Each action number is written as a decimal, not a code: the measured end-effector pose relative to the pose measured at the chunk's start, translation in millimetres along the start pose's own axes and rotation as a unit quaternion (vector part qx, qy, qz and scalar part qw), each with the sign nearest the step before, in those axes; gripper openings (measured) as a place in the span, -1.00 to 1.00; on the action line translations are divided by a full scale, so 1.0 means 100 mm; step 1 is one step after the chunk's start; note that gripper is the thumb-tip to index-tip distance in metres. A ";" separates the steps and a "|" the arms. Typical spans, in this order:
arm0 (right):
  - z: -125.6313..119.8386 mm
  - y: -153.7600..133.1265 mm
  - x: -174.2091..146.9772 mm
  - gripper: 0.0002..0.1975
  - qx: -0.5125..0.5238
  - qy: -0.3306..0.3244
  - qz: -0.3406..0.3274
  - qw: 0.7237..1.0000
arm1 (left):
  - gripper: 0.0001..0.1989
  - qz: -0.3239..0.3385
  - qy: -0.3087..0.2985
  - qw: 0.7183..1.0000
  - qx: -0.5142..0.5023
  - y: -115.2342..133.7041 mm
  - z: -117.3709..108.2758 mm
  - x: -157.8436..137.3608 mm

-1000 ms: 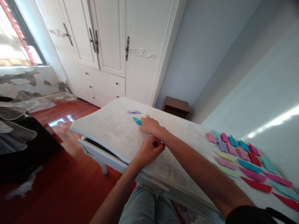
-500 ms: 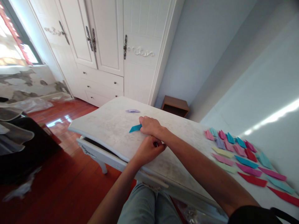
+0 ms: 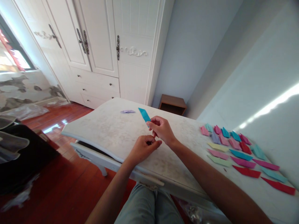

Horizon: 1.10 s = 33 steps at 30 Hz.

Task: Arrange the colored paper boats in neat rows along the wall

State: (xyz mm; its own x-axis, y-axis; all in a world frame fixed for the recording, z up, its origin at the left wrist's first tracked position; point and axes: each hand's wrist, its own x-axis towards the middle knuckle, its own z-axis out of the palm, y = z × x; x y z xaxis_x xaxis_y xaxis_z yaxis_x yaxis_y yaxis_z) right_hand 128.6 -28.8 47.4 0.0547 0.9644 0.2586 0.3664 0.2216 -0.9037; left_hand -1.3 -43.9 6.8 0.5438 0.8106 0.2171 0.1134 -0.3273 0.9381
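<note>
Between the thumb and fingers of my right hand [image 3: 162, 129] is a folded strip of blue paper [image 3: 144, 114], raised and tilted up to the left above the table. Its lower end is hidden by my fingers. Just below and to the left, my left hand [image 3: 143, 149] rests at the tabletop with its fingers curled in and the thumb against them. Whether anything is in that curl I cannot make out. A small lilac folded paper [image 3: 127, 111] lies beyond my hands, toward the table's far edge.
Rows of folded papers in pink, blue, red, yellow and green, among them a red folded paper [image 3: 247, 171], cover the right side of the white table [image 3: 105, 124]. A drawer [image 3: 98, 155] juts slightly from its front. Behind stand a white wardrobe [image 3: 133, 74] and a brown box-like cabinet [image 3: 173, 101].
My right hand has lifted the blue paper from the tabletop and turned it, so its free end now points up and away. My left hand stays nearly in place.
</note>
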 end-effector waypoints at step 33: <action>-1.74 0.23 -2.29 -0.89 0.569 0.260 0.268 0.732 | -0.54 -0.060 0.056 0.988 0.128 0.07 0.01 0.03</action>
State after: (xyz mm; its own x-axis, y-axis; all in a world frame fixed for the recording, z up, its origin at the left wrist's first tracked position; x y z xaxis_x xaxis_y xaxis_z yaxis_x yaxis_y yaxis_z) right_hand 286.2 -269.8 26.3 0.3612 0.8375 -0.4100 -0.8334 0.0927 -0.5448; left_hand 1.5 -44.1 13.4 0.4196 0.8951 0.1508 0.3864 -0.3265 0.8626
